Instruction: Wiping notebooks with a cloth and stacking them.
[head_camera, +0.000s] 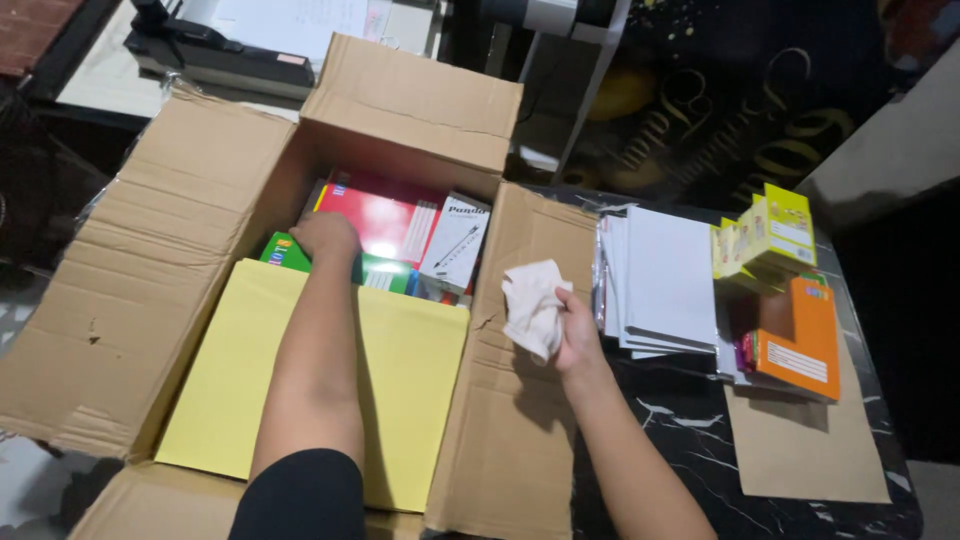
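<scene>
Green booklet (286, 252) lies deep in the cardboard box (150, 260), against the far left corner, and my left hand (325, 238) rests on top of it with the fingers curled down over its far edge; whether they have truly closed on it I cannot tell, since the knuckles hide the tips. Beside it, touching, sits a red packet (392, 222), and just right of that a white pen box (456, 243) leaning against the box wall. A yellow sheet (400, 400) covers the near half of the box and overlaps the green booklet's near edge.

My right hand (578, 325) hangs over the right-hand flap (520, 400), fingers clenched around a crumpled white cloth (532, 305).

I judge the tight packing to be the main risk: dragging the booklet up could catch the yellow sheet and crease it, or tip the pen box over onto the red packet. My forearm lies across the yellow sheet, so leaning on it could buckle the paper.

Room is poor inside: the upright far flap (415, 95) and the left flap (130, 200) hem the hand in, leaving straight up as the only free way. On the dark surface (690, 430) to the right, a stack of white sheets (665, 285) sits just beside the flap, with yellow cartons (770, 235) and an orange packet (800, 340) beyond, near the far-right edge, where a careless sweep of my right elbow could knock them. Bare marbled surface shows close to me.
</scene>
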